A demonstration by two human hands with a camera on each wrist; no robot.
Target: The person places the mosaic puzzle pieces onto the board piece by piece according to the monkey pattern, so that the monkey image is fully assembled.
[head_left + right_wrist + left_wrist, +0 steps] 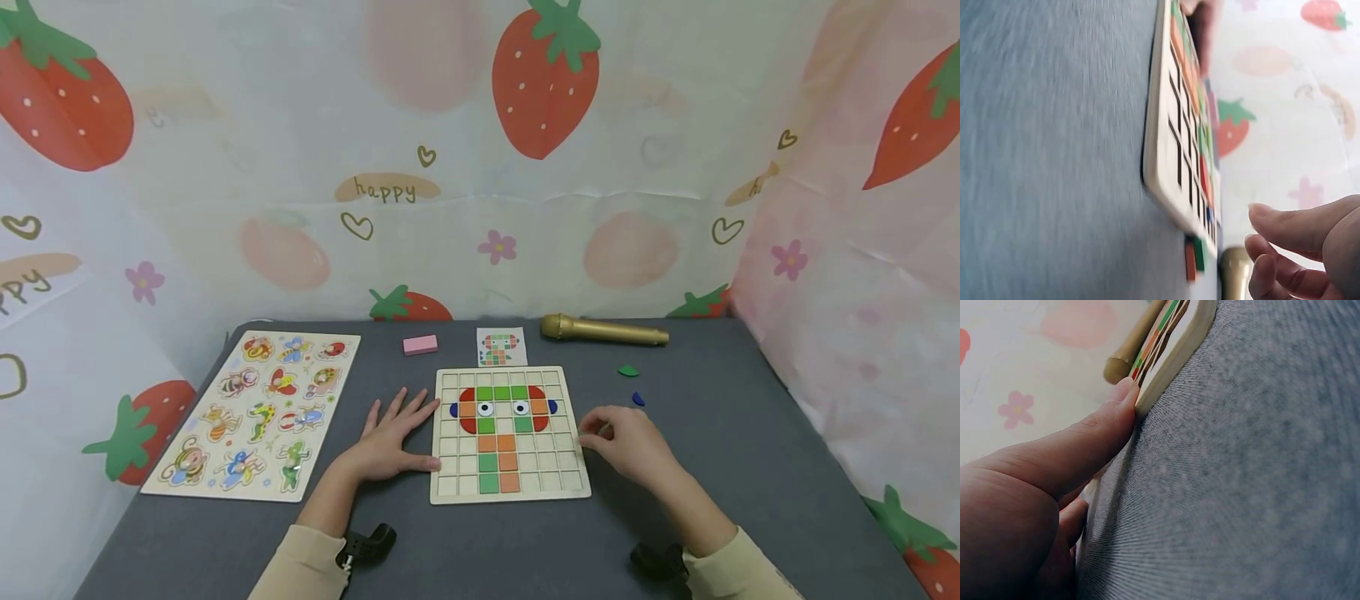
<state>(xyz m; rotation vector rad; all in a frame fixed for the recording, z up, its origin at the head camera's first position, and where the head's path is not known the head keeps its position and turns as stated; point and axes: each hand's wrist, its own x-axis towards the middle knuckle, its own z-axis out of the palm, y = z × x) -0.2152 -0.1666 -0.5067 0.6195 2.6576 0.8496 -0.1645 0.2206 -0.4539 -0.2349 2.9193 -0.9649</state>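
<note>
A wooden grid board (555, 471) lies on the table with red, green, orange and blue tiles and two eye tiles set in its cells. My left hand (386, 446) is spread flat at its left side, index fingertip and thumb touching the edge; the left wrist view shows the thumb (1100, 428) against the rim. Beside the right edge, my right hand (630, 442) has loosely bent fingers, with a gap between thumb and index and nothing held in the right wrist view. A green block (1200, 253) and an orange block (1190, 261) sit by the board's corner there.
Behind the board lie a pattern card (502, 346), a pink block (420, 345) and a gold microphone (603, 331). A green piece (628, 371) and a blue piece (638, 399) lie to the right. At left is an insect puzzle board (255, 412).
</note>
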